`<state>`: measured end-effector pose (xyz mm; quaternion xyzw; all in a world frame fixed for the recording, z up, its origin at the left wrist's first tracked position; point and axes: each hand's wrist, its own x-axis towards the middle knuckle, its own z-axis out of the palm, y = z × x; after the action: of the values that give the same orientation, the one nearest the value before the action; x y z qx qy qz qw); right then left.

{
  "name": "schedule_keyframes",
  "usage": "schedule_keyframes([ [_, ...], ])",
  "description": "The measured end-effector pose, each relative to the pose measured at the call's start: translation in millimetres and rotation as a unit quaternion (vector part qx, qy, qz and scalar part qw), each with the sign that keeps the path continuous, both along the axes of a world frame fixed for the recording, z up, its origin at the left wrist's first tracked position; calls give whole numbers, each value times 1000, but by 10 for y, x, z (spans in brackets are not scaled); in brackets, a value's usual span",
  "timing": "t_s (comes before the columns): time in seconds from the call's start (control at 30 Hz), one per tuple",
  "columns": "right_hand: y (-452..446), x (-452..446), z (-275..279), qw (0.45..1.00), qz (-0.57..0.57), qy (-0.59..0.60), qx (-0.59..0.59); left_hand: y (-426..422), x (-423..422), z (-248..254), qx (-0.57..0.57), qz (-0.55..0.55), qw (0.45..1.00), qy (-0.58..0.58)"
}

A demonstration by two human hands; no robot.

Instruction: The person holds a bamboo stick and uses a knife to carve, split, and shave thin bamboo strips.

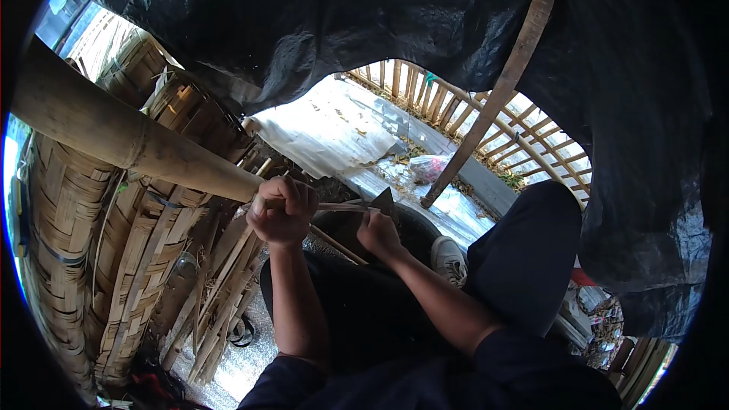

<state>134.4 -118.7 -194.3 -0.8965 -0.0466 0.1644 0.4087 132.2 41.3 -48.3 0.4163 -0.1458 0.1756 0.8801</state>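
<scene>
My left hand (pixel 282 211) is closed in a fist around one end of a thin, pale bamboo strip (pixel 339 206), close to the end of a thick bamboo pole (pixel 182 153). The strip runs across to my right hand (pixel 381 235), whose fingers are pinched on it. Just beyond those fingers shows a dark, pointed, flat piece (pixel 385 201) like a blade; I cannot tell whether the right hand holds it. Below both hands, a thin stick (pixel 334 244) lies at a slant over my dark-clothed lap.
Woven bamboo baskets (pixel 64 228) and split bamboo lengths (pixel 220 307) crowd the left side. Black plastic sheeting (pixel 342 7) hangs ahead and to the right, with a wooden slat (pixel 497 91) slanting in front. Behind lies a bamboo lattice fence (pixel 524 137). My shoe (pixel 449 260) shows by my bent knee.
</scene>
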Motion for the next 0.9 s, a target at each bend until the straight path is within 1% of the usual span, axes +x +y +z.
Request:
schedule_keyframes([
  [0.03,102,-35,229,999,-3,-24,25,0,3,7,0,2,1000,0],
  [0.07,165,-79,488,999,-1,-23,24,2,10,21,-10,18,1000,6],
  [0.13,295,-148,1008,985,28,-68,155,33,15,25,-18,34,999,9],
  [0.17,349,-189,1127,966,20,-156,203,48,15,2,-6,27,1000,-3],
  [0.27,307,-172,1069,977,31,-144,152,62,-4,19,-1,11,1000,-15],
  [0.3,264,-133,912,983,36,-129,128,57,-15,27,-7,0,1000,-12],
  [0.33,237,-66,678,992,31,-96,79,49,-32,43,-7,1,1000,-13],
  [0.37,155,-16,444,992,33,-97,79,38,-52,65,-40,14,999,9],
  [0.4,59,-8,220,995,33,-73,57,34,-81,77,-72,26,996,34],
  [0.43,27,-12,192,998,33,-48,35,35,-95,61,-71,28,996,34],
  [0.47,56,-3,167,997,32,-51,37,46,-69,39,-70,34,997,23],
  [0.53,137,-48,425,996,34,-72,46,29,-34,45,-69,41,997,15],
  [0.57,186,-92,688,996,35,-70,45,-4,-3,81,-71,75,994,45],
  [0.6,243,-117,1041,991,49,-90,86,-21,32,103,-74,107,989,74],
  [0.63,264,-120,1240,984,62,-110,126,-25,51,102,-76,108,988,74],
  [0.7,246,-99,1306,984,69,-118,114,-37,68,102,-12,93,992,87],
  [0.77,228,-81,1225,984,75,-126,105,-38,17,88,-6,87,993,79],
  [0.83,170,2,812,998,50,-15,27,-31,-7,55,2,81,994,72],
  [0.87,113,22,633,999,52,-7,7,-27,-15,10,-4,91,993,79],
  [0.9,119,-1,664,999,53,-6,7,-20,-18,-15,-10,102,991,86],
])
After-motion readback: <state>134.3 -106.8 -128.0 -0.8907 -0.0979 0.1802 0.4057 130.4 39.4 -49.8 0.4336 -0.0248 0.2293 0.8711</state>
